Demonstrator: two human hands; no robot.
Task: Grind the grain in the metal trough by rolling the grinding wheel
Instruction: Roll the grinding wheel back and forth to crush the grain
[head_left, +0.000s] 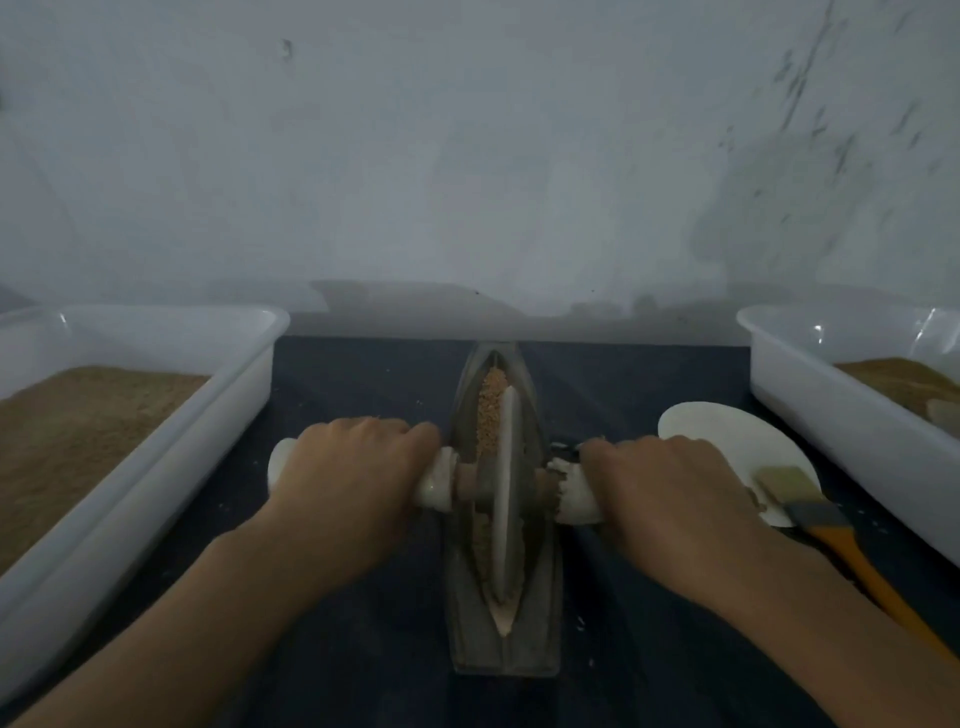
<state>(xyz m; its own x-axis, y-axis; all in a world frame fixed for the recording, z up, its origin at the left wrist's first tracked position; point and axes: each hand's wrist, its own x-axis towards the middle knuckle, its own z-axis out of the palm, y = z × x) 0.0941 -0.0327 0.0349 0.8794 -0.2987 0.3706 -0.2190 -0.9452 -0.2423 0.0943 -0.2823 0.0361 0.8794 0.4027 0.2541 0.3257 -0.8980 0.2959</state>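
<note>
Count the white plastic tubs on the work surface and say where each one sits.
2. One white tub sits left of the metal trough, holding brown ground material. The other white tub sits at the right edge, cut off by the frame. More could lie outside the view.

Dark tabletop (363, 384) w/ metal trough (506, 644) centre, white trays (156, 467) L&R, plate (727, 431).

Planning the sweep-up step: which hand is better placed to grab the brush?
Right. The brush lies on the white plate right beside the right hand. The left hand sits across the trough, and both hands grip the wheel handles, so the right must let go first.
</note>
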